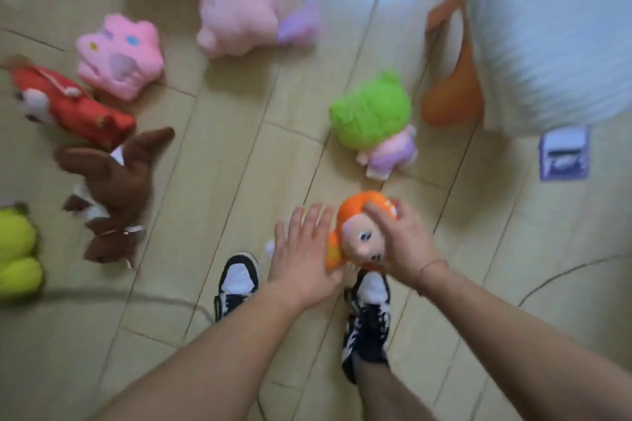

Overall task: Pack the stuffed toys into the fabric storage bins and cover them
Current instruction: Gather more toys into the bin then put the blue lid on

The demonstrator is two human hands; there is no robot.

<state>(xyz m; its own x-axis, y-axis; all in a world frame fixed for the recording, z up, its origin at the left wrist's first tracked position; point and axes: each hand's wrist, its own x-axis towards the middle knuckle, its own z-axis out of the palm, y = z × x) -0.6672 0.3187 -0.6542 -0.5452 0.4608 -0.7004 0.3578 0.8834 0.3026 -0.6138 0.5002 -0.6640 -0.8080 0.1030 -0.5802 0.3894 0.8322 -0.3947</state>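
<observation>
Stuffed toys, like the green-haired doll (pixel 374 120), are mostly lying unpacked on the floor (pixel 239 154); right hand (pixel 400 243) fingers are clutching the orange-haired doll (pixel 359 232), left hand (pixel 304 249) fingers spread beside it.

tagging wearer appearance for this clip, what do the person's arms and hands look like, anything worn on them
Both arms are bare to the frame's edge, with no sleeves or gloves. The right hand has a thin string-like band at its wrist; the left hand shows no ring, watch or band.

The floor (pixel 239 133) is made of pale wooden planks with thin dark joints. Bright light reflects on the floor near the top. A grey cable (pixel 136 296) lies on it at the left.
</observation>
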